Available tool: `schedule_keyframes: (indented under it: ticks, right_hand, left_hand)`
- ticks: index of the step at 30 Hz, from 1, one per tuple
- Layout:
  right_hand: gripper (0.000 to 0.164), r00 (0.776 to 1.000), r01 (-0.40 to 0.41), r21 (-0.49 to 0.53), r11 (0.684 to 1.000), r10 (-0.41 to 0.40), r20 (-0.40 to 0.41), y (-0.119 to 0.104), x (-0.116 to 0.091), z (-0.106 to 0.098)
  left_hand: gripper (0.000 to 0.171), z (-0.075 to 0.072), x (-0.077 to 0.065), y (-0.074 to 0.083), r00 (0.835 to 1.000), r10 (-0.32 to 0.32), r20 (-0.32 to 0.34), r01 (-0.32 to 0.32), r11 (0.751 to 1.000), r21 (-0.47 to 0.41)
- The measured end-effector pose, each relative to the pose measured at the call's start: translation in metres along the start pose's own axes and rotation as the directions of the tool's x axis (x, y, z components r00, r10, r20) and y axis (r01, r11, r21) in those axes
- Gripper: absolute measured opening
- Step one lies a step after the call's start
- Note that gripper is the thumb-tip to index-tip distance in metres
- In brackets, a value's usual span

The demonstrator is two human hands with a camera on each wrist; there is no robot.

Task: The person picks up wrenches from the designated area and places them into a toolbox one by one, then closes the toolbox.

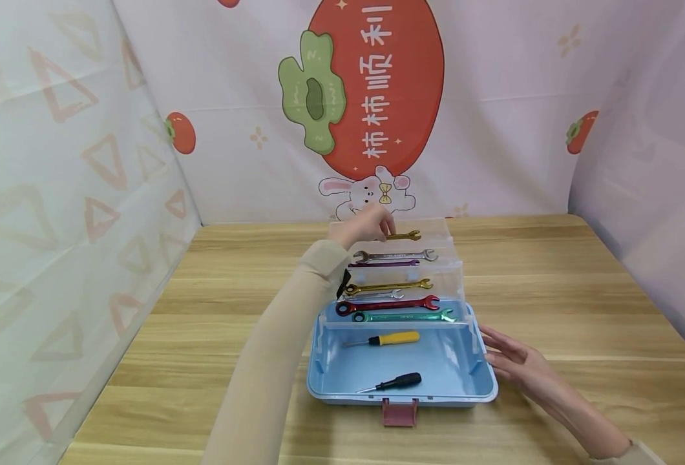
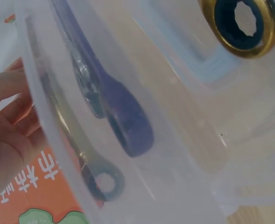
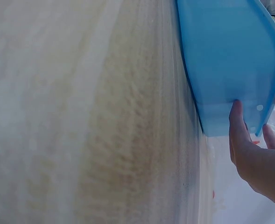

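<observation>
My left hand is over the rear clear tray, its curled fingers on the middle of a gold combination wrench. In the left wrist view, that wrench's ring end shows through the tray wall, while the fingertips are partly hidden. My right hand rests its extended fingers against the right side of the blue toolbox; the right wrist view shows them touching its outer wall. Farther forward, the clear trays hold a silver wrench, a purple wrench and a second gold wrench.
A red wrench, a green wrench and a small silver one lie in the front tray. Yellow-handled and black-handled screwdrivers lie in the box bottom. A pink latch hangs at the front. Printed cloth surrounds the wooden table.
</observation>
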State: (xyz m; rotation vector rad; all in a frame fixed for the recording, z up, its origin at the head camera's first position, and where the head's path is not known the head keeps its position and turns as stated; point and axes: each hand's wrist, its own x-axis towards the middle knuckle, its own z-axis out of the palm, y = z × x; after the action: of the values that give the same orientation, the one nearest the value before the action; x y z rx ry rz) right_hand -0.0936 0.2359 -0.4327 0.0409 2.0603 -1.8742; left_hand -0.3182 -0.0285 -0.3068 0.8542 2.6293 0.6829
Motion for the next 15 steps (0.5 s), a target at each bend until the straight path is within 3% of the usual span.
schedule_keyframes:
  ticks: [10,15]
  right_hand:
    - [0.059,1.0,0.008,-0.007,1.0,-0.008,-0.006,0.0014,0.0011,0.0008]
    - [0.06,1.0,0.003,-0.005,1.0,-0.003,-0.002,0.0013,0.0014,0.0006]
  left_hand:
    - [0.034,0.0042,-0.0013,-0.0007,0.998,-0.059,0.029,0.058,0.997,0.047]
    - [0.03,0.0059,-0.0022,0.0004,0.996,-0.082,0.02,0.081,0.996,0.042]
